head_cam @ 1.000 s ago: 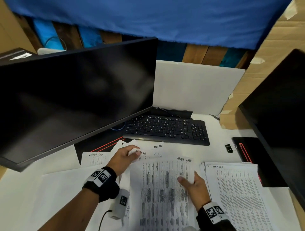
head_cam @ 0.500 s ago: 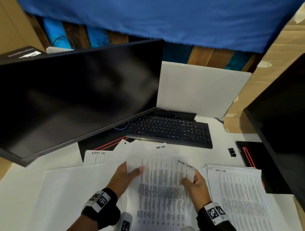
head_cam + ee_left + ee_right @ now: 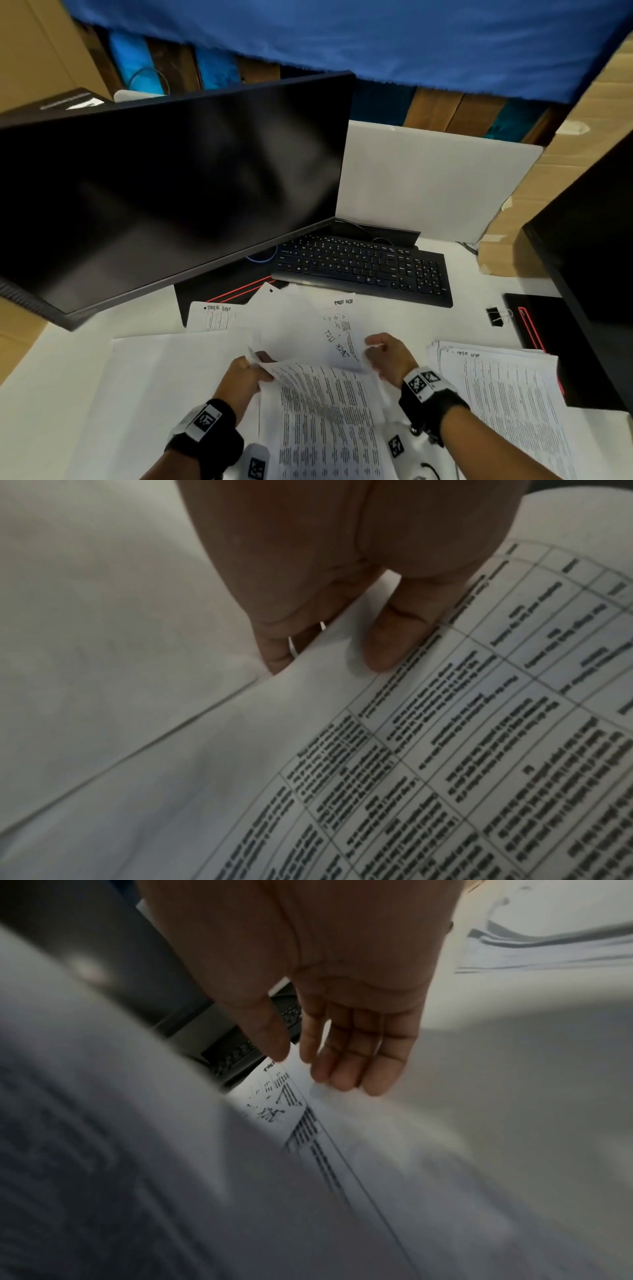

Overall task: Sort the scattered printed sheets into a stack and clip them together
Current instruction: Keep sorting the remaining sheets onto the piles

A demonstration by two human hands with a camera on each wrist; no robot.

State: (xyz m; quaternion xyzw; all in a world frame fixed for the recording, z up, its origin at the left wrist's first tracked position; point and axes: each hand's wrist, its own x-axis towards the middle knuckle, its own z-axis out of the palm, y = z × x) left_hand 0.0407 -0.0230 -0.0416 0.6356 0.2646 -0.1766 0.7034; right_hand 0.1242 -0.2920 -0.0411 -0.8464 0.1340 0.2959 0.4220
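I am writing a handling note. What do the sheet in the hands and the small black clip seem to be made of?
The sheet held by the left hand and right hand: thin matte white paper, since it curls and bends in the grip. The clip: probably painted black metal with bare wire handles that glint; too small to be sure.

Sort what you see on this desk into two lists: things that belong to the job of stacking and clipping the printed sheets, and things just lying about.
Belongs to the job:
- printed sheet, held by left hand and right hand
- scattered sheets
- side stack
- binder clip

Just lying about:
- keyboard
- left monitor
- right monitor
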